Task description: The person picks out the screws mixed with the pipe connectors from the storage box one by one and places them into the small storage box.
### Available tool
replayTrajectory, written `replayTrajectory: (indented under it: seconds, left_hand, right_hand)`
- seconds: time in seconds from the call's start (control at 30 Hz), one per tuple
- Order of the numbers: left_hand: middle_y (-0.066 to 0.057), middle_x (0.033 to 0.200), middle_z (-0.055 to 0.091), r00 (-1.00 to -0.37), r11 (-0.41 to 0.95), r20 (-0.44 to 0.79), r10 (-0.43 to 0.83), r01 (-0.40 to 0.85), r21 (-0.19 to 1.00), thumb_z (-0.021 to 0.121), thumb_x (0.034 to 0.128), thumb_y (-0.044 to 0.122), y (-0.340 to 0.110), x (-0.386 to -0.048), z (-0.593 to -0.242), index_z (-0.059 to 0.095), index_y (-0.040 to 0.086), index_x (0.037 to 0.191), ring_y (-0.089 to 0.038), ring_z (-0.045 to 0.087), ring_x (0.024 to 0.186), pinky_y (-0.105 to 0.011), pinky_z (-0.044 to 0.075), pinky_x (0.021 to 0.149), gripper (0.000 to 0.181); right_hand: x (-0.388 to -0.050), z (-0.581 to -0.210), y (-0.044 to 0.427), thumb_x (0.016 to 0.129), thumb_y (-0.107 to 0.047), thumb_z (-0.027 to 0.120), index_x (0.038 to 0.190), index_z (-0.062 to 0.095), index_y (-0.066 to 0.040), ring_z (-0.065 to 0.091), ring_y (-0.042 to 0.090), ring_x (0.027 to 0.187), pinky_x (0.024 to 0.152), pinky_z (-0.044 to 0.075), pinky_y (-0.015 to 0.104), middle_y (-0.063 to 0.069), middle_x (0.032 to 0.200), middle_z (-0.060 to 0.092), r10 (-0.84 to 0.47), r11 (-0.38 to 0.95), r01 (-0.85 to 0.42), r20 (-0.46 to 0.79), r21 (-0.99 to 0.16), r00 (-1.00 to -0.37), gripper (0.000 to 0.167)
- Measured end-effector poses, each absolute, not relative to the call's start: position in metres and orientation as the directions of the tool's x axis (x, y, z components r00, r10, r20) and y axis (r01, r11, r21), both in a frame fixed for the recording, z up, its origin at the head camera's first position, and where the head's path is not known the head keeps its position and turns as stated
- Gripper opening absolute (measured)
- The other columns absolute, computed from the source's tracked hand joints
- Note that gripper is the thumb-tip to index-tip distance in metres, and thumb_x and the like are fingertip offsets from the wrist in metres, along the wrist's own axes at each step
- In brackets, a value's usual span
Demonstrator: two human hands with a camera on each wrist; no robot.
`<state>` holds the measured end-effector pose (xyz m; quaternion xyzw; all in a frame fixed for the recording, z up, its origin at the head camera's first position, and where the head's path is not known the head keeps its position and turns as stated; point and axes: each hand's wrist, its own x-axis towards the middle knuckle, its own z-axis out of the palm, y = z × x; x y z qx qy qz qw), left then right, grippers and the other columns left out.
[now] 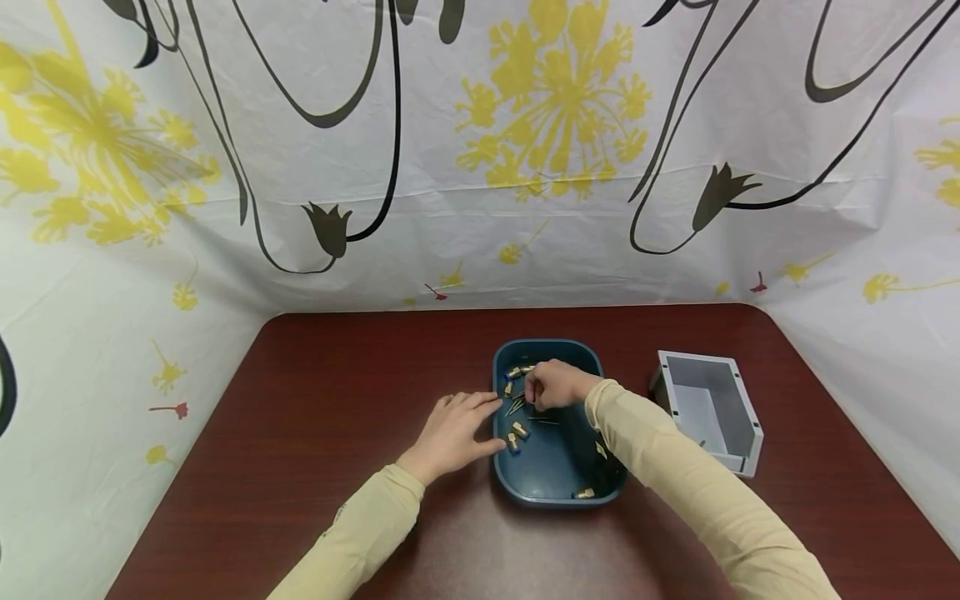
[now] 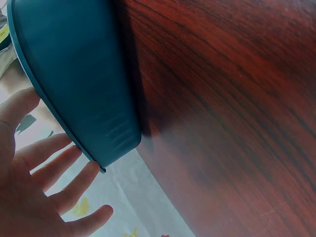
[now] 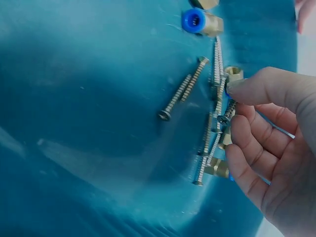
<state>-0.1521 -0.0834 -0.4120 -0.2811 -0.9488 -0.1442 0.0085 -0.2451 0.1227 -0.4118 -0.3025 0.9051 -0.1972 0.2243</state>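
Note:
A blue plastic tray (image 1: 540,475) on the table holds several screws (image 3: 195,79) and several brass fittings with blue ends (image 3: 210,23). My right hand (image 1: 558,386) reaches inside near the far left part of the tray. Between its thumb and index finger it pinches a short dark screw (image 3: 227,112), head showing, above the loose screws. Spread fingers of my left hand (image 1: 453,433) rest against the tray's left rim; the left wrist view shows the fingertips (image 2: 94,168) touching that rim from outside.
To the tray's right stands a grey open box (image 1: 708,408), partly behind the right forearm, with a small piece inside its near end. Both stand on a dark red wooden table (image 1: 360,367). A patterned white cloth (image 1: 420,150) hangs behind.

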Motion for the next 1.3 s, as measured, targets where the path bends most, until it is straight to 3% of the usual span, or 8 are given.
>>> replayTrajectory:
  seconds: [0.3,0.5,1.3]
  left_hand:
    - [-0.003,0.127,0.046,-0.845,0.806,0.097,0.526,0.531,0.259,0.062,0.0776,0.045,-0.083,-0.153,-0.411,0.050,0.013,0.126,-0.022,0.043,0.112,-0.045,0.031,0.091,0.059]
    - [-0.003,0.127,0.046,-0.848,0.808,0.093,0.521,0.526,0.265,0.063,0.0773,0.045,-0.082,-0.152,-0.410,0.050,0.013,0.126,-0.023,0.043,0.112,-0.046,0.030,0.091,0.060]
    - [-0.004,0.128,0.046,-0.849,0.808,0.089,0.521,0.525,0.269,0.062,0.0779,0.045,-0.082,-0.152,-0.413,0.049,0.013,0.127,-0.025,0.041,0.115,-0.047,0.030,0.092,0.060]
  right_hand:
    - [-0.247,-0.389,0.129,0.075,0.003,0.056,0.083,0.061,-0.004,0.047,0.012,0.058,0.056,0.040,0.027,-0.004,0.070,0.055,-0.666,0.715,-0.495,-0.267,-0.494,-0.696,0.012]
    - [-0.247,-0.376,0.137,0.075,0.002,0.058,0.080,0.059,-0.009,0.047,0.012,0.059,0.058,0.040,0.027,-0.004,0.070,0.054,-0.672,0.713,-0.511,-0.259,-0.481,-0.694,0.012]
    - [-0.251,-0.342,0.191,0.075,-0.001,0.059,0.080,0.059,-0.011,0.048,0.014,0.061,0.059,0.041,0.030,-0.002,0.069,0.054,-0.617,0.761,-0.505,-0.214,-0.408,-0.757,0.011]
